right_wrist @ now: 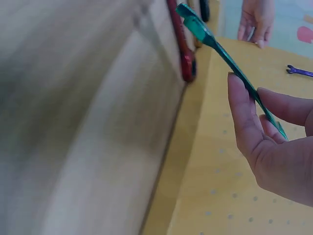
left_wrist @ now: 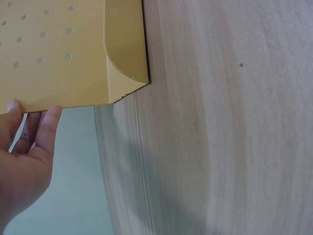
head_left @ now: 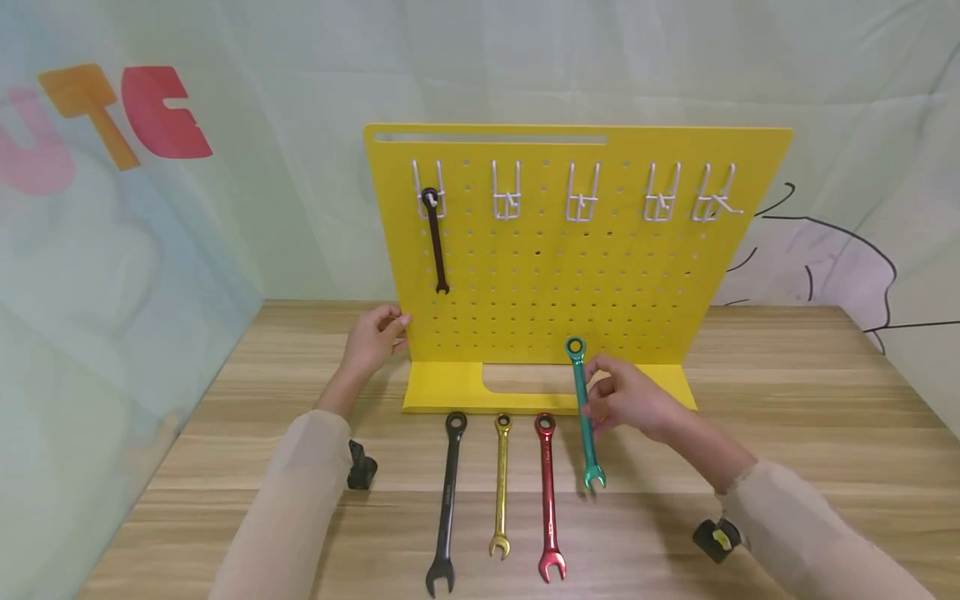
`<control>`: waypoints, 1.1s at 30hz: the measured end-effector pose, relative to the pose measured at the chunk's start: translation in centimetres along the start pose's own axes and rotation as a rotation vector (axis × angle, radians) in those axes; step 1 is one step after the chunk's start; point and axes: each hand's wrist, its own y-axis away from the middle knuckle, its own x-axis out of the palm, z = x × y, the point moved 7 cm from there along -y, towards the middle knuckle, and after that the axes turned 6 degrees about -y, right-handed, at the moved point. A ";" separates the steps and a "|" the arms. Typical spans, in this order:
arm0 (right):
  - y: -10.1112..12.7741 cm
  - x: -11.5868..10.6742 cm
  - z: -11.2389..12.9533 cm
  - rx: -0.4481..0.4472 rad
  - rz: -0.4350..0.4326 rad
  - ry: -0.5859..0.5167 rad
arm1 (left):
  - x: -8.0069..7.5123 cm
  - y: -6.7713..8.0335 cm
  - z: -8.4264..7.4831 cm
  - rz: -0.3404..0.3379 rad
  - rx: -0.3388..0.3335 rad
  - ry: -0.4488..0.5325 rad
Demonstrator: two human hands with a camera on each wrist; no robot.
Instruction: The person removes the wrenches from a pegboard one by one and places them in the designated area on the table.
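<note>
Five wrenches: one dark wrench [head_left: 435, 240] on the far pegboard [head_left: 637, 275], three near on the table [head_left: 787, 400], one green wrench [head_left: 584, 412] lifted at right. Five white hooks [head_left: 507, 193]. Two hands.

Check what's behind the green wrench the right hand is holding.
Behind the green wrench, held off the table by the right hand, stands the yellow pegboard and its base lip. The fingers cover the wrench's mid-shaft and the base behind them.

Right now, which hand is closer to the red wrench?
Right. The right hand, holding the green wrench, is just beside the red wrench; the left hand is far off at the pegboard's edge.
</note>
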 end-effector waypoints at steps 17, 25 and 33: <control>1.7 0.6 -5.1 0.144 0.010 -0.025 | -0.1 -0.1 0.1 -0.010 -0.001 -0.007; 2.3 1.0 -6.0 0.147 0.021 -0.029 | 0.0 -0.1 0.1 -0.010 0.000 -0.005; 2.9 1.8 -6.4 0.181 0.028 -0.054 | 0.0 -0.1 0.3 -0.007 -0.010 0.022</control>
